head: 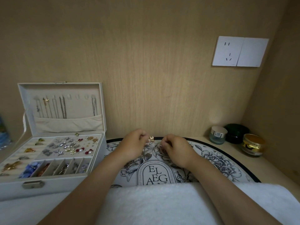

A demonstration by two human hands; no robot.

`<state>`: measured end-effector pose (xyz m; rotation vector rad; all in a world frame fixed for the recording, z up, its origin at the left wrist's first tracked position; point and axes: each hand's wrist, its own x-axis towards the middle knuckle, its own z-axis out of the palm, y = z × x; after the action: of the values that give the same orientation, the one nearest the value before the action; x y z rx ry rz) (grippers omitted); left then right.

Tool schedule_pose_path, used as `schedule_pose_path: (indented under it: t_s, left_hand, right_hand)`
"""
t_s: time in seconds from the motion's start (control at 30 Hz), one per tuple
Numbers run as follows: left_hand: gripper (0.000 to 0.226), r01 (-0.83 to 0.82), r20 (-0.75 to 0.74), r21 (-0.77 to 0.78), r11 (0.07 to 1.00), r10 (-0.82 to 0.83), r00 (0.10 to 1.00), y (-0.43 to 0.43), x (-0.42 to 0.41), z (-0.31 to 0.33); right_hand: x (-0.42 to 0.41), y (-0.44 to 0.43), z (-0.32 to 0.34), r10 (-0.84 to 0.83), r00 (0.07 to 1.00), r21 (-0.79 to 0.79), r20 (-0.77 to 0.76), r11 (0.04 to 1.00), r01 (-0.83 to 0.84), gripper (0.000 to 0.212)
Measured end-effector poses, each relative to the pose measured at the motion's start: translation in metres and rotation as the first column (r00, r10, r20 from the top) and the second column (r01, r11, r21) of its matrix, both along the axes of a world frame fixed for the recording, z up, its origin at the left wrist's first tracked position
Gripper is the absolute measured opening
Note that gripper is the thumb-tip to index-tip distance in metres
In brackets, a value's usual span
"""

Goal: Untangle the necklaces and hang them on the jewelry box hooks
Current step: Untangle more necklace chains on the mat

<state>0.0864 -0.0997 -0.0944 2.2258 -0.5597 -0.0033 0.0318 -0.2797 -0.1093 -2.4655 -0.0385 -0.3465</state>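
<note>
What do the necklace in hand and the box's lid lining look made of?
The necklace by the left hand looks like metal with a shiny gold finish: it glints. The lid lining seems soft matte cream fabric; its pocket wrinkles.

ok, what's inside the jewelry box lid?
Necklaces hang from hooks in the lid: a group at the left, one at the right, bare hooks between. Their lower ends drop behind the fabric pocket, so those are hidden.
</note>
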Motion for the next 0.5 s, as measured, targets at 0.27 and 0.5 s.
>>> schedule_pose_path:
  t_s: [0.27, 0.5]
  left_hand:
    - [0.022, -0.244, -0.339, -0.644, 0.725, 0.015, 0.941, -0.002, 0.004, 0.024]
    - [0.023, -0.275, -0.303, -0.73, 0.626, 0.065, 0.951, 0.006, 0.004, 0.039]
  right_hand:
    - [0.0, -0.005, 0.008, -0.041, 0.998, 0.271, -0.048, 0.961, 0.052, 0.023]
    - [-0.002, -0.02, 0.014, -0.184, 0.976, 0.048, -0.115, 0.981, 0.191, 0.024]
